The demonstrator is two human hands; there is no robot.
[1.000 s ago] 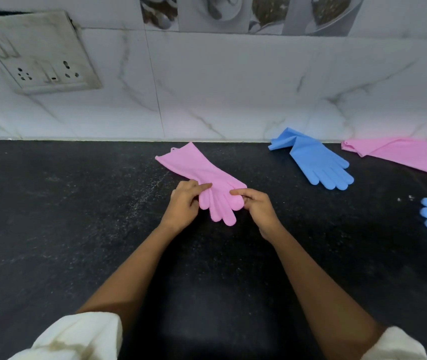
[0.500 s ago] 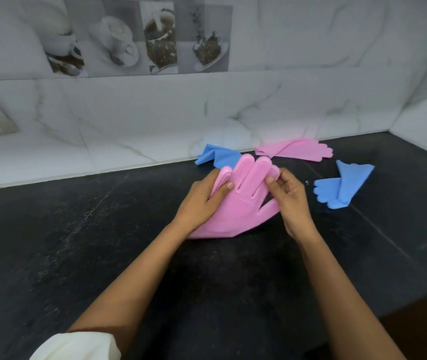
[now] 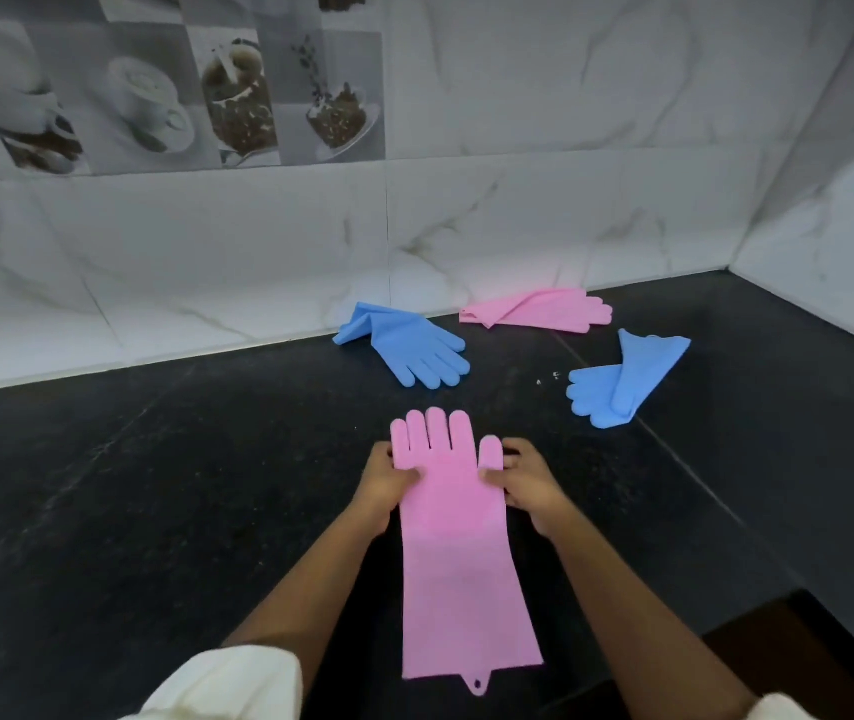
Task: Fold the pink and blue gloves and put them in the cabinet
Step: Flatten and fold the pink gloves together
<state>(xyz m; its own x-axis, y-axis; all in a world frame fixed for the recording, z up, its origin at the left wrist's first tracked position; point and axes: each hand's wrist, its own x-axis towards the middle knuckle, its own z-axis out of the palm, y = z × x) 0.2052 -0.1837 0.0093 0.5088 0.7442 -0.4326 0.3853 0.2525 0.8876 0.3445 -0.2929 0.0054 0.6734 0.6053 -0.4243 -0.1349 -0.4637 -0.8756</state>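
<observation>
A pink glove (image 3: 458,553) lies stretched out flat on the black counter (image 3: 154,511), fingers pointing toward the wall and cuff toward me. My left hand (image 3: 385,478) grips its left edge near the palm. My right hand (image 3: 523,480) pinches its right edge beside the thumb. A second pink glove (image 3: 539,310) lies against the wall. One blue glove (image 3: 404,348) rests left of it, another blue glove (image 3: 627,379), folded over itself, to the right.
A marble-tiled wall (image 3: 518,200) backs the counter and turns a corner at the right. The counter's front edge (image 3: 747,615) drops off at the lower right. No cabinet is in view.
The pink glove was turned around and laid out flat with its fingers away from me. Both hands shifted from its fingertips to its sides. My view swung right and up.
</observation>
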